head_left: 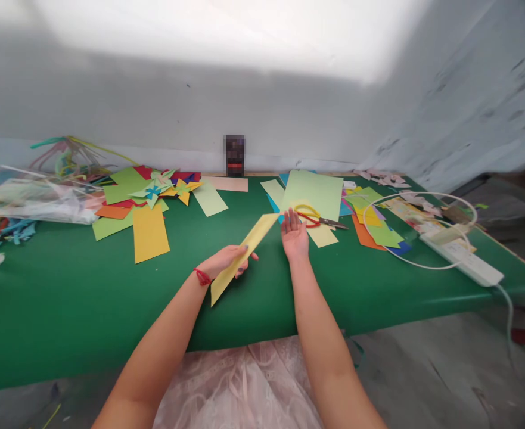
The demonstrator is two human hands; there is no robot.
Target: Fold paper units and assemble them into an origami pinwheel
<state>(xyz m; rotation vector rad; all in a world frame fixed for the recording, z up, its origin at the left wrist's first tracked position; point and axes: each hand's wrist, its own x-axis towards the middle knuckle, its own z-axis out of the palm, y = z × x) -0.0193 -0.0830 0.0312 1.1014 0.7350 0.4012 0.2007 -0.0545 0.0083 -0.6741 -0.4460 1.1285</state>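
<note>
A long strip of yellow paper [239,262] slants up to the right, gripped near its middle by my left hand [230,260], thumb on top and fingers beneath. My right hand [295,237] lies palm up beside the strip's upper end, fingers stretched out and nothing in it. Just right of those fingers are scissors [312,218] with yellow and red handles, their blades pointing right. They lie against a large pale green sheet [313,193] and near a pale yellow piece of paper [323,237].
Coloured papers with folded paper flowers [182,189] and a yellow-orange sheet [150,233] lie left on the green table [177,322]. A white power strip [463,257] with a looped cable sits right, near more coloured sheets [369,217]. A blurred dark object [235,156] stands against the wall.
</note>
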